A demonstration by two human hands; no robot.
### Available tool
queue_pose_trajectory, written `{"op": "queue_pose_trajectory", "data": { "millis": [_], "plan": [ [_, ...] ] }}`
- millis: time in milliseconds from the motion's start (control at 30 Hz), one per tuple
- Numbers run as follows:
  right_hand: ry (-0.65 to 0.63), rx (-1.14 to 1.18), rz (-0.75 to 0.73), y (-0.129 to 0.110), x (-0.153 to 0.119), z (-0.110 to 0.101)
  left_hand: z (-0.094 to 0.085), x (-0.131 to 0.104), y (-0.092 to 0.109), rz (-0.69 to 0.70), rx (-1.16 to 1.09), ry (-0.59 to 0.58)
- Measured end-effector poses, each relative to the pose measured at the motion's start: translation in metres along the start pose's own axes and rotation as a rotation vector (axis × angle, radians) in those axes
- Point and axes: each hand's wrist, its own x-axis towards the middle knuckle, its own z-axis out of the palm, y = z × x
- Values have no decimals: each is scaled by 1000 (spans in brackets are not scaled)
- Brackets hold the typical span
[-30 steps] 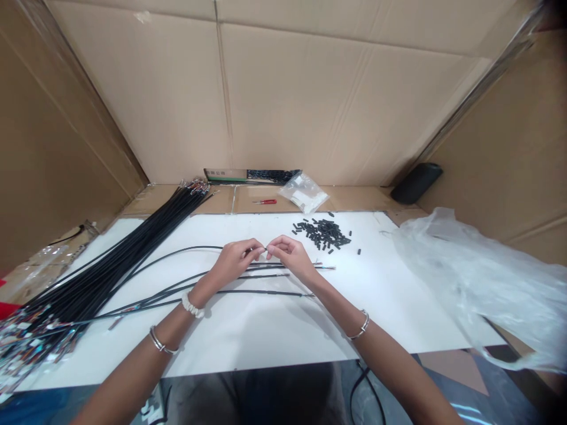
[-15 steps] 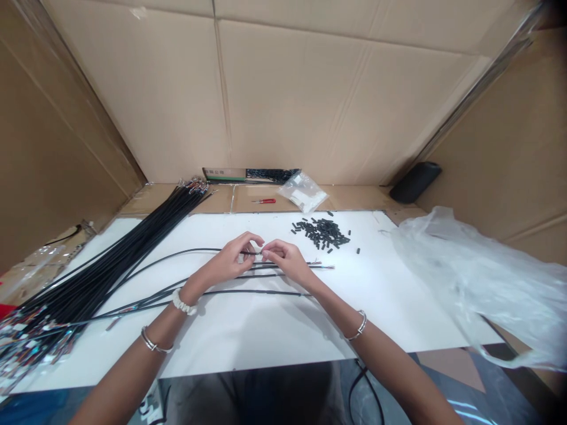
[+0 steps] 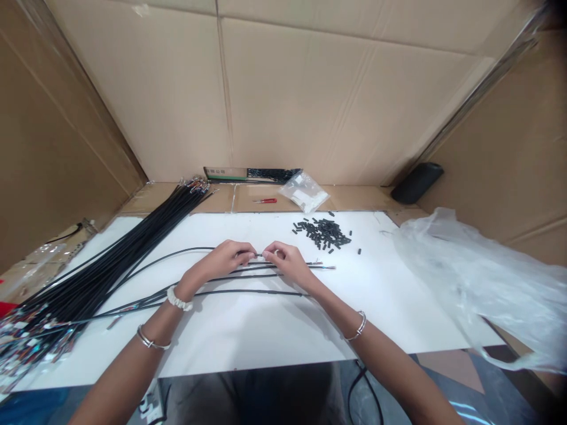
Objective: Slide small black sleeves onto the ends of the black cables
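Left of the pile of black tube pieces (image 3: 328, 234) and a little nearer the person, the left hand (image 3: 228, 258) is closed round a black cable (image 3: 195, 248) near its end while the right hand (image 3: 287, 260) pinches at the tip, apparently working that end, though whether a piece sits there is too small to tell. The move from here seems to call for a steady left grip and a fine right pinch. Nearer than the pile, loose cables (image 3: 248, 291) lie below the hands and might snag; a cable bundle (image 3: 133, 254) is well left of it, crumpled plastic (image 3: 469, 277) right.
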Motion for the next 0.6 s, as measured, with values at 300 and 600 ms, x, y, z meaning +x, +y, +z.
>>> {"op": "queue_pose_trajectory", "data": {
  "millis": [300,600],
  "plan": [
    [91,15,-2,7,0,7,8,2,1,-11,-96,91],
    [70,194,53,11,2,9,19,2,1,0,-93,206]
  ]
}}
